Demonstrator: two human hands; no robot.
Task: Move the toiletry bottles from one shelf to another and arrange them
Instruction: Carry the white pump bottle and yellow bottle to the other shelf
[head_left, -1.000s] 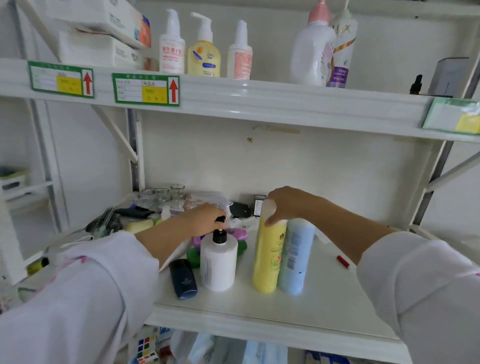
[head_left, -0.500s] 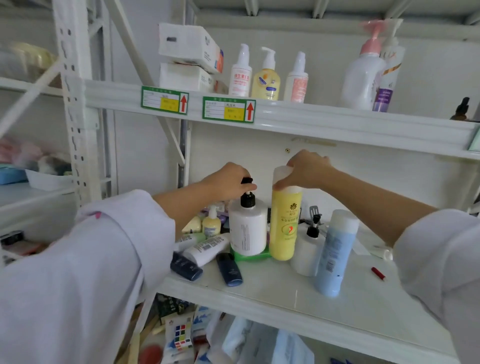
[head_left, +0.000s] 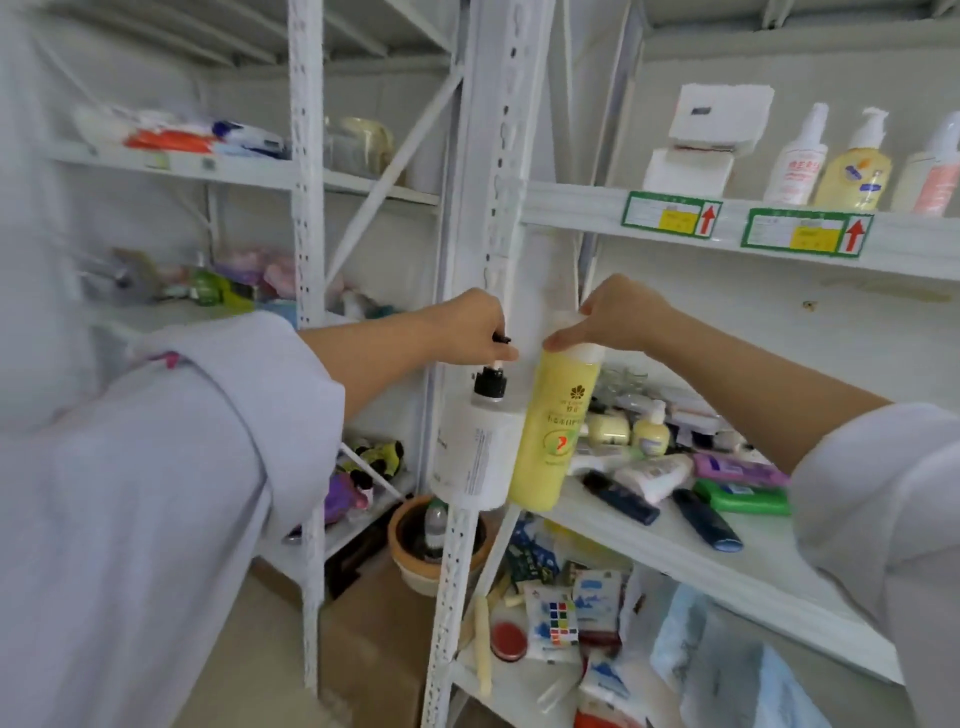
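My left hand (head_left: 470, 327) grips the black pump head of a white pump bottle (head_left: 478, 452), which hangs in the air in front of the shelving upright. Beside it, my right hand (head_left: 618, 317) holds a tall yellow bottle (head_left: 553, 431) by its white cap, also off the shelf. The two bottles touch side by side. On the middle shelf (head_left: 675, 551) to the right lie several tubes and small bottles, among them two dark blue tubes (head_left: 706, 519). Three pump bottles (head_left: 852, 166) stand on the upper shelf.
A perforated white upright (head_left: 488, 208) stands right behind the held bottles. A second shelving unit (head_left: 234, 171) with packets is at the left. A clay pot (head_left: 415, 551) and a cardboard box (head_left: 374, 639) sit on the floor below. White boxes (head_left: 706, 140) are stacked on the upper shelf.
Both hands have lifted the white pump bottle and the yellow bottle off the middle shelf and carried them left, past the upright. The view has swung left; the blue bottle is out of frame.
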